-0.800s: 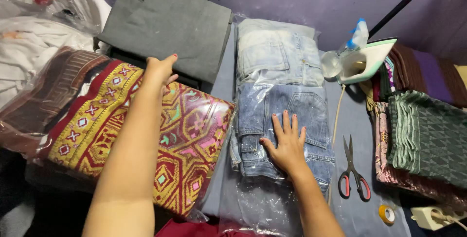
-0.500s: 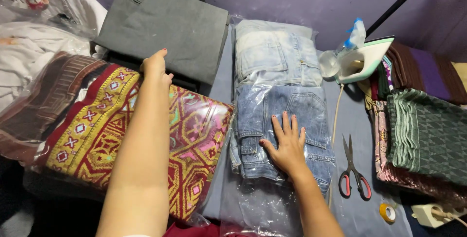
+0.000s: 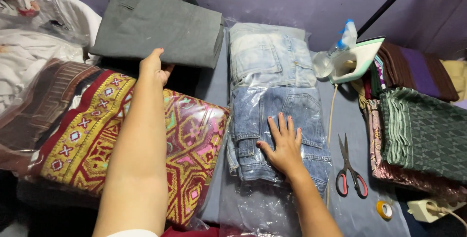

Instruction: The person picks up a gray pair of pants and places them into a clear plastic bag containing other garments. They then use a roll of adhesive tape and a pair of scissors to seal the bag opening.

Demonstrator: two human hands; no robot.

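Right hand (image 3: pixel 284 145) lies flat, fingers spread, palm down on the bagged jeans (image 3: pixel 272 105), centre of frame. It presses the clear plastic over the lower, darker denim. It grips nothing.

Left hand (image 3: pixel 154 67) reaches to upper centre-left, arm crossing over the patterned cloth (image 3: pixel 121 144). Fingers look curled together at the near edge of the folded grey trousers (image 3: pixel 160 23). Fingertips are hidden, so I can't tell if it pinches the fabric or only touches it.

Jeans: two folded pairs in one transparent bag, lighter wash above, darker below, running from top centre down to lower centre. The loose bag end trails toward the bottom edge.

The patterned cloth is red, yellow and green, also in plastic, in the left half of frame, just beside the jeans. Grey trousers sit above it, upper left of centre, touching the bag's top left corner.

Right of the jeans:
- scissors (image 3: pixel 349 173) with red handles, blades shut, lower right
- tape roll (image 3: pixel 384 210), below and right of them
- white and green iron (image 3: pixel 354 62), upper right, with a clear spray bottle (image 3: pixel 335 52) against it
- green textured fabric stack (image 3: pixel 423 130), right edge

White garments in plastic (image 3: pixel 34 52) sit at upper left.
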